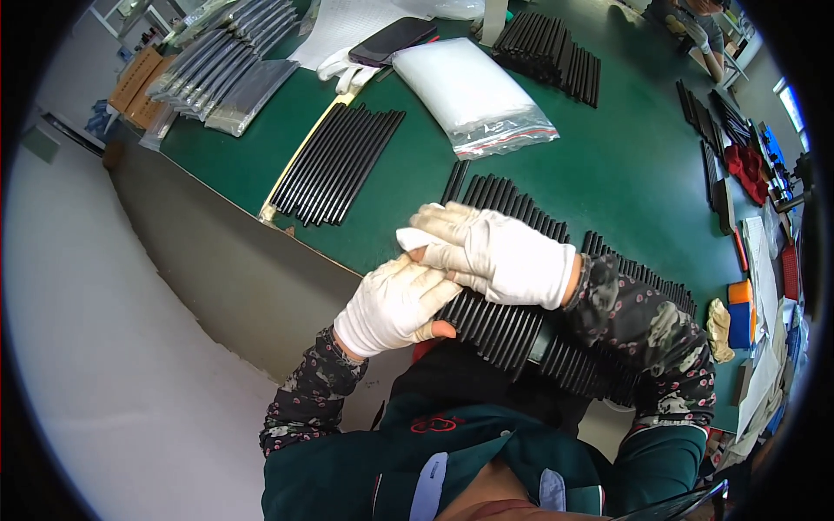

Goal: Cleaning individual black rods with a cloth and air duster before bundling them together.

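Note:
Both my hands wear white gloves with some bare fingertips. My left hand [393,306] lies at the table's near edge, its fingers stretched toward the rods and its bare thumb apart. Over its fingertips sits my right hand [499,253], its fingers bent together around something I cannot make out; a white flap shows by its thumb. Under and beside the hands lies a row of thin black rods [497,330], partly covered by the right hand and sleeve. A second row of black rods [641,276] lies right of it, partly under my right forearm.
On the green table [608,161] lie another batch of black rods [340,165], a clear zip bag with white contents [469,91], a dark phone [393,41] and stacked bagged items [230,69]. More rods [549,54] lie at the back. Another person [695,30] is at far right.

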The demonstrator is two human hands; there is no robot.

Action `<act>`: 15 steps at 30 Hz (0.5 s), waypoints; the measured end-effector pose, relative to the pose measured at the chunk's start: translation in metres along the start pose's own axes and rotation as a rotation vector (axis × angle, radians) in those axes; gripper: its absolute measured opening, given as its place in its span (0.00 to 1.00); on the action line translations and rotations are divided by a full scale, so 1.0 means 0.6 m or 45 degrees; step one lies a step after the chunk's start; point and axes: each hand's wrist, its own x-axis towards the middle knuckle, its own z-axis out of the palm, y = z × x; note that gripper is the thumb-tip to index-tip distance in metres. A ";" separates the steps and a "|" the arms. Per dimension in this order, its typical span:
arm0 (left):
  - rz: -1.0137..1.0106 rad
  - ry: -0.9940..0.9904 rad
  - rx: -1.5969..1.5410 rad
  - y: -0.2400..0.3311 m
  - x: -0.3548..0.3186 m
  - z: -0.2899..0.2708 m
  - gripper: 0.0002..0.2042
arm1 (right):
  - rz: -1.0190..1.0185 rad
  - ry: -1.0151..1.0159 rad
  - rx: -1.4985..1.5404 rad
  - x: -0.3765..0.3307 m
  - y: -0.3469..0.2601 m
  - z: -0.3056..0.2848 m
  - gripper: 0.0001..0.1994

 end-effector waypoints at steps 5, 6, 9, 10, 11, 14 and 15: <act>0.162 0.298 0.016 -0.005 0.020 0.005 0.29 | 0.314 0.002 -0.332 -0.002 0.067 -0.033 0.22; 0.158 0.295 0.018 -0.006 0.016 0.006 0.29 | 0.306 -0.046 -0.149 0.008 0.045 -0.014 0.21; 0.130 0.278 0.002 0.000 0.015 0.001 0.28 | 0.032 0.105 -0.260 0.009 0.040 -0.005 0.18; 0.136 0.277 0.002 -0.002 0.016 0.004 0.28 | 0.147 0.081 -0.300 0.010 0.071 -0.022 0.17; 0.137 0.297 -0.023 -0.003 0.016 0.009 0.28 | 0.471 0.047 0.002 0.001 0.098 -0.031 0.15; 0.143 0.314 -0.047 -0.009 0.016 0.013 0.28 | 0.972 -0.089 0.305 0.031 0.095 -0.044 0.08; 0.142 0.312 -0.044 -0.008 0.016 0.013 0.29 | 0.969 -0.091 0.306 0.025 0.096 -0.038 0.08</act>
